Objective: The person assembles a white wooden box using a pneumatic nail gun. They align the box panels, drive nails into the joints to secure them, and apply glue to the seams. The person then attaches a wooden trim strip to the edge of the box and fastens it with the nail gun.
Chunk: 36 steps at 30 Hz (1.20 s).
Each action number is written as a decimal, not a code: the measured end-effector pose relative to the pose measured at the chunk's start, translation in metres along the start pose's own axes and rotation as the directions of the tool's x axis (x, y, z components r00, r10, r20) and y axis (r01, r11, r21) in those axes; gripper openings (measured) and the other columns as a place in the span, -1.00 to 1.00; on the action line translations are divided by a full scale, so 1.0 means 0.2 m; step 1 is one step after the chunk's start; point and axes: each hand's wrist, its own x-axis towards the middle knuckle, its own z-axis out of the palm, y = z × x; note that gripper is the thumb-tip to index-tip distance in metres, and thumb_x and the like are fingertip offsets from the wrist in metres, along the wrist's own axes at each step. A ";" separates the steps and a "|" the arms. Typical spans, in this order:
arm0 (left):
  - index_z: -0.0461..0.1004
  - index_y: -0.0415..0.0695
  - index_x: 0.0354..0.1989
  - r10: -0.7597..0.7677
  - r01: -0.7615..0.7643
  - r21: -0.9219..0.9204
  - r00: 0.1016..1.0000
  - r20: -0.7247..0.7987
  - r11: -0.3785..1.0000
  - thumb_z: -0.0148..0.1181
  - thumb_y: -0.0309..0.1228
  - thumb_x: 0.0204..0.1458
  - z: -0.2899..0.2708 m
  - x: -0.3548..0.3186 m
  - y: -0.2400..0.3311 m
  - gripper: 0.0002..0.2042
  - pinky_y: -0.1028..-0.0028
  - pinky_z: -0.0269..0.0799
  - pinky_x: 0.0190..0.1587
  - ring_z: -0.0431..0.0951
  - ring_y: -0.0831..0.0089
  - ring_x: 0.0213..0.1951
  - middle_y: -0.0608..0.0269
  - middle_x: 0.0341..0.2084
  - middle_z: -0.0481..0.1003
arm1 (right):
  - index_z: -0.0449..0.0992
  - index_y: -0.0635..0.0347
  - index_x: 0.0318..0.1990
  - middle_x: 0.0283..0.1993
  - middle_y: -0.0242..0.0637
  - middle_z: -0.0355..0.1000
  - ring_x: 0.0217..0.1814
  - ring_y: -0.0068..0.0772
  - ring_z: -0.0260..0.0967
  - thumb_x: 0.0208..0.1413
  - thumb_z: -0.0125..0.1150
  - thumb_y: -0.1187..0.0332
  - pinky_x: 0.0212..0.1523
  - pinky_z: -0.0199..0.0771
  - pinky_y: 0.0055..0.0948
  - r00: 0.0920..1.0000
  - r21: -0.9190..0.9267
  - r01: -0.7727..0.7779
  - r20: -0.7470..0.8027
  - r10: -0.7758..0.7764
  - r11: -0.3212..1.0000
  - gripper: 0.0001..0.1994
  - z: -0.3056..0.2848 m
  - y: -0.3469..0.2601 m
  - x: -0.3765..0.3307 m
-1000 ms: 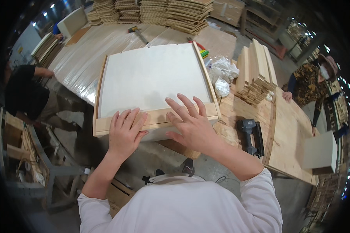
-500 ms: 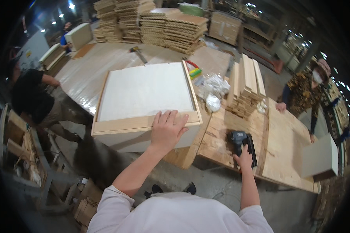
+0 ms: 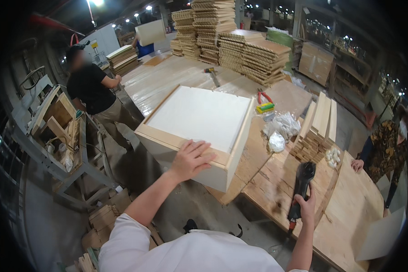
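A drawer-like wooden box [image 3: 199,117] with a white recessed panel and pale wood rims sits at the near edge of the worktable. My left hand [image 3: 191,159] lies over its front wood strip [image 3: 161,134], fingers stretched out and touching the strip. To the right, my right hand [image 3: 306,204] is wrapped around a black pneumatic nail gun [image 3: 301,179], seen over the tabletop; a red fitting shows at its lower end. Whether its nose touches anything, I cannot tell.
Beyond the box are a hammer [image 3: 211,76], red-handled pliers [image 3: 264,96] and crumpled plastic [image 3: 283,127]. Wood strips [image 3: 319,124] are stacked at right, slatted panels [image 3: 263,56] at the back. Co-workers stand left [image 3: 95,86] and right [image 3: 387,147].
My right hand has picked up the nail gun from the tabletop, where it lay under the fingers. The view has swung left. My left hand stays on the box's front strip.
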 end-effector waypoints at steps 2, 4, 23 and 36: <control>0.54 0.06 -0.05 -0.017 0.017 0.008 0.999 0.029 1.000 0.26 -0.28 -0.10 0.00 -0.01 0.01 -0.64 0.17 0.14 0.20 0.35 0.16 0.14 0.10 0.08 0.40 | 0.22 0.25 0.15 -0.31 -0.19 0.45 -0.39 -0.35 0.46 -0.17 0.20 0.50 -0.32 0.49 -0.38 0.993 0.317 0.075 0.062 -0.099 0.945 -0.39 0.07 -0.10 -0.05; 0.55 0.09 -0.07 0.010 -0.009 -0.016 0.997 0.077 1.000 0.24 -0.29 -0.08 -0.03 -0.02 -0.01 -0.67 0.17 0.15 0.19 0.36 0.19 0.14 0.11 0.07 0.41 | 0.38 0.29 -0.14 -0.33 -0.22 0.43 -0.34 -0.38 0.45 -0.15 0.19 0.53 -0.29 0.46 -0.38 0.951 0.396 0.023 0.276 -0.143 0.918 -0.67 0.11 -0.14 -0.04; 0.60 0.02 -0.22 0.019 -0.018 -0.010 0.996 0.083 1.000 0.24 -0.41 -0.09 -0.02 0.03 -0.01 -0.78 0.17 0.17 0.17 0.40 0.04 0.09 0.01 0.02 0.44 | 0.43 0.24 -0.46 -0.55 -0.35 0.37 -0.52 -0.49 0.34 0.14 0.13 0.37 -0.38 0.38 -0.45 0.662 0.545 -0.437 0.733 -0.154 0.716 -0.83 0.60 0.05 -0.05; 0.55 -0.13 -0.23 0.054 -0.050 -0.051 0.995 0.088 0.997 0.14 -0.44 -0.01 -0.02 0.04 -0.02 -0.83 0.10 0.19 0.16 0.40 -0.07 0.08 -0.12 -0.01 0.44 | 0.41 0.26 -0.43 -0.60 -0.37 0.35 -0.59 -0.52 0.31 0.12 0.14 0.46 -0.47 0.34 -0.48 0.666 0.574 -0.331 0.705 -0.245 0.749 -0.89 0.61 0.02 -0.04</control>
